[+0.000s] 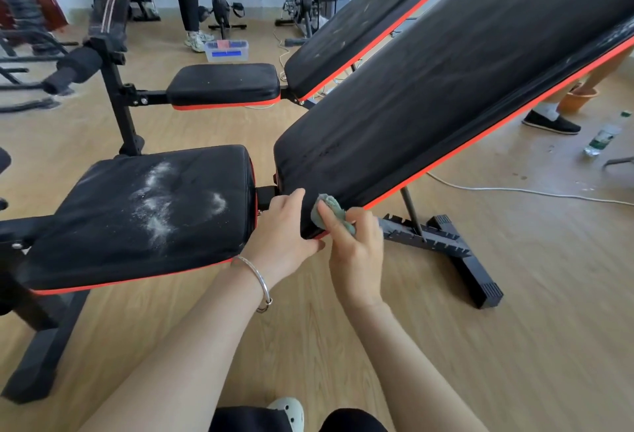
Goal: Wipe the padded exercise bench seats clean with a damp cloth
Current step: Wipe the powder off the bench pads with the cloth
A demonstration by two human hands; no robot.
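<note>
A near black bench with orange trim has a flat seat pad smeared with white powder and an inclined back pad rising to the right. My right hand holds a small grey-green cloth against the lower corner of the back pad. My left hand grips that same lower edge, thumb on top and fingers curled under the edge. A second bench stands behind, with its seat pad and dusty back pad.
The near bench's black foot lies right of my hands. A white cable, a plastic bottle and an orange bucket sit on the wooden floor at right. Two people's legs, exercise bikes and a clear box stand beyond.
</note>
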